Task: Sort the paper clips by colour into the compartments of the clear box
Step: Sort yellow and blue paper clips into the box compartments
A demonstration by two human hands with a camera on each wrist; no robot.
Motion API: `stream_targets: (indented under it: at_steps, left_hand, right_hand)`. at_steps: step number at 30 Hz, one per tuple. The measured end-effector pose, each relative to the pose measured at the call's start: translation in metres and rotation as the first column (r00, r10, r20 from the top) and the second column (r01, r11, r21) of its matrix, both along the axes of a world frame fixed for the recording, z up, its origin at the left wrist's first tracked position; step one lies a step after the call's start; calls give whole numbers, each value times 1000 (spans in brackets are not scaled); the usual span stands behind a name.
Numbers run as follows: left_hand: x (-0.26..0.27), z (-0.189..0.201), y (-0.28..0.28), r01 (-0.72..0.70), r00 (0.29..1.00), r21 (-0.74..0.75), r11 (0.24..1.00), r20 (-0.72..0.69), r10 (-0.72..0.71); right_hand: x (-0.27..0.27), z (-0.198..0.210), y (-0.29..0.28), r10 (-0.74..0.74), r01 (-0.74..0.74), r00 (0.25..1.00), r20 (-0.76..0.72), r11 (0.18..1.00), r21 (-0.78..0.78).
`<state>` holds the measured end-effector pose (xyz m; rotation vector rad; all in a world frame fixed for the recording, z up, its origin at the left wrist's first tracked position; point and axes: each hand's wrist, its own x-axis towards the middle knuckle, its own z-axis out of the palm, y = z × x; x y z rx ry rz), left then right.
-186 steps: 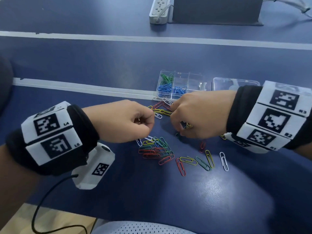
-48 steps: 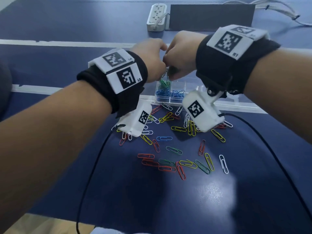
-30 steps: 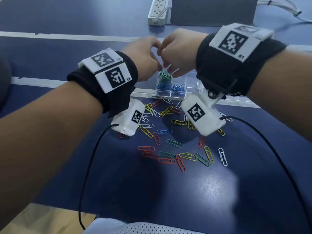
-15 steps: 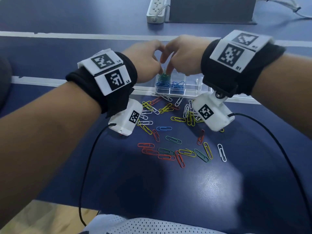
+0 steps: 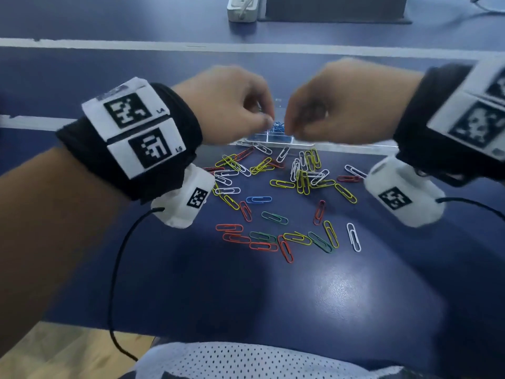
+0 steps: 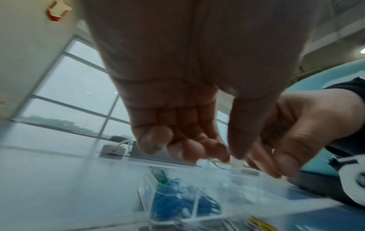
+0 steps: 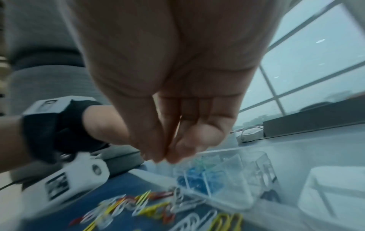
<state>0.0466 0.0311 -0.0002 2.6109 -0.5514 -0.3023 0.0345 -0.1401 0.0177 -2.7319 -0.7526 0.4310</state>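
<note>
Your left hand (image 5: 229, 105) and right hand (image 5: 347, 105) hang side by side above the far edge of the clip pile, each with its fingertips drawn together, pointing down at the box. The wrist views are blurred, so you cannot tell whether either pinch has a clip in it; nothing coloured shows between the fingers. That pose suits dropping small wire pieces into a narrow cell, which is likely why both hands sit over the box rather than over the pile.

Beneath them the dark blue tabletop (image 5: 246, 310) carries everything. The clear plastic compartment box (image 6: 194, 209) lies at the far side of the pile, just beyond it, close enough for short reaches. Its near cells hold blue paper clips (image 6: 171, 201), and a cell behind holds green paper clips (image 6: 162, 175).

Red, yellow, white, green and blue loose paper clips (image 5: 276, 198) lie scattered nearer you, so much sorting remains by my judgement.
</note>
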Motion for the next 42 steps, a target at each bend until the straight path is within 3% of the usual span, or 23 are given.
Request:
stream_targets:
  at_steps: [4,7,10,14,20,26,32,42]
  left_hand:
    - [-26,-5,-10,269,960,178,946,-122,-250]
    - [-34,-12,-17,372,927,264,890,-153,-342]
    - [-38,-18,-21,388,921,329,861,-169,-351]
    - [-44,-21,-21,407,913,327,853,-168,-371]
    - [-51,-25,-15,391,920,303,869,-156,-359]
    - [-48,-23,-10,426,905,324,845,-156,-396]
    - [-51,-17,-14,398,915,439,806,-129,-381]
    - [-44,-19,12,388,922,387,837,-167,-350]
  right_hand:
    - [-38,-1,-9,197,-233,960,-197,955,-181]
    - [-56,-15,-10,244,-299,946,-213,913,-277]
    - [-69,-27,-4,184,-242,965,-187,899,-365]
    - [-74,-26,-2,179,-248,961,-212,898,-363]
    - [-79,-30,-5,224,-271,952,-207,933,-238]
    - [-73,-25,-4,139,-156,980,-144,981,-117]
    - [-70,-27,15,216,-226,972,-88,968,-114]
    - [-70,-28,48,276,-270,961,1,941,-205]
